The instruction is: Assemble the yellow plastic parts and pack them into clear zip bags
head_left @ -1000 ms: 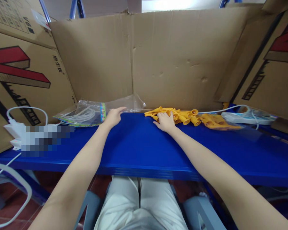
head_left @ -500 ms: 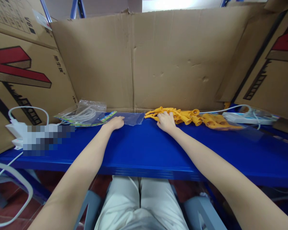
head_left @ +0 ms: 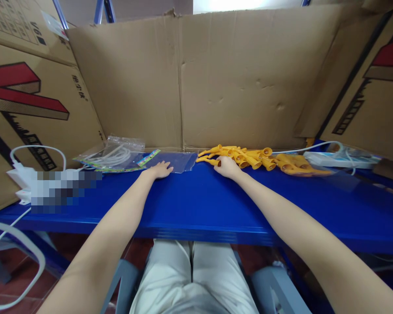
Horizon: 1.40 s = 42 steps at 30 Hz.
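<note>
My left hand (head_left: pixel 160 169) lies flat with fingers spread on the near edge of a clear plastic bag (head_left: pixel 178 160) that rests on the blue shelf (head_left: pixel 196 200). My right hand (head_left: pixel 227 166) reaches into a pile of yellow plastic trumpet-shaped pieces (head_left: pixel 249 158) and pinches one of them (head_left: pixel 207 160) at the pile's left end. Both forearms stretch forward over the shelf.
A packet of white cable in clear plastic (head_left: pixel 113 155) lies left of the bag. A white adapter with cable (head_left: pixel 21 174) sits at far left. A white power strip (head_left: pixel 339 160) lies at right. Cardboard walls (head_left: pixel 216 78) enclose the back and sides.
The clear bag, lifted a second ago, now lies flat on the shelf under my left hand. My right hand shifted slightly left at the yellow pile and closed on one piece.
</note>
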{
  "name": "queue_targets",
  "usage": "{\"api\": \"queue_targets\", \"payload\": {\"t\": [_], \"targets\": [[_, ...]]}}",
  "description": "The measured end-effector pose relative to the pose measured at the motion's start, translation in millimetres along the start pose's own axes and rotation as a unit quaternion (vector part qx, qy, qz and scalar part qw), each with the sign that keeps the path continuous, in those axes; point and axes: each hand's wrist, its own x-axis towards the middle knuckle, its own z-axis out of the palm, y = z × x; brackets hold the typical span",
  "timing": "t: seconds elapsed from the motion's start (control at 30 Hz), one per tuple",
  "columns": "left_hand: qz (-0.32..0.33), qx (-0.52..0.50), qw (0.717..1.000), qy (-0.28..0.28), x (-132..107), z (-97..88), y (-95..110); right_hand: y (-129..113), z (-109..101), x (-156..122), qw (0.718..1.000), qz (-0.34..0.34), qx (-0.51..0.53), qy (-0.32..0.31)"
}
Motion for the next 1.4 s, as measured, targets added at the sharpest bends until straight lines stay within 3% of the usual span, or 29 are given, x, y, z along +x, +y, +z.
{"api": "queue_targets", "payload": {"t": [0.23,0.37,0.47,0.57,0.73,0.97,1.13,1.27,1.4], "targets": [[0.026,0.007,1.0,0.009,-4,-5.1,-2,-2,-8,0,0.985,-0.002,0.136,0.102],[0.032,-0.001,0.999,0.014,-5,-6.1,-4,-4,-9,-1,0.968,-0.058,0.211,0.122],[0.029,-0.005,0.999,0.023,-4,-5.6,-4,-7,-10,-4,0.964,-0.095,0.23,0.091],[0.03,-0.009,0.999,0.028,-4,-4.5,-4,-9,-12,-7,0.972,-0.122,0.2,0.012],[0.03,-0.009,0.998,0.058,-1,-3.5,-4,-10,-12,-11,0.985,-0.109,0.108,-0.083],[0.079,-0.056,0.983,0.155,-12,-8.9,22,-11,-12,-11,0.988,-0.114,0.078,-0.075],[0.103,-0.048,0.978,0.173,-23,-9.8,45,-12,-10,-11,0.987,-0.126,0.072,-0.07],[0.119,-0.045,0.977,0.169,-22,-6.6,48,-11,-9,-11,0.987,-0.129,0.075,-0.063],[0.175,-0.059,0.963,0.197,-18,-3.1,48,-11,-9,-11,0.987,-0.123,0.09,-0.057]]}}
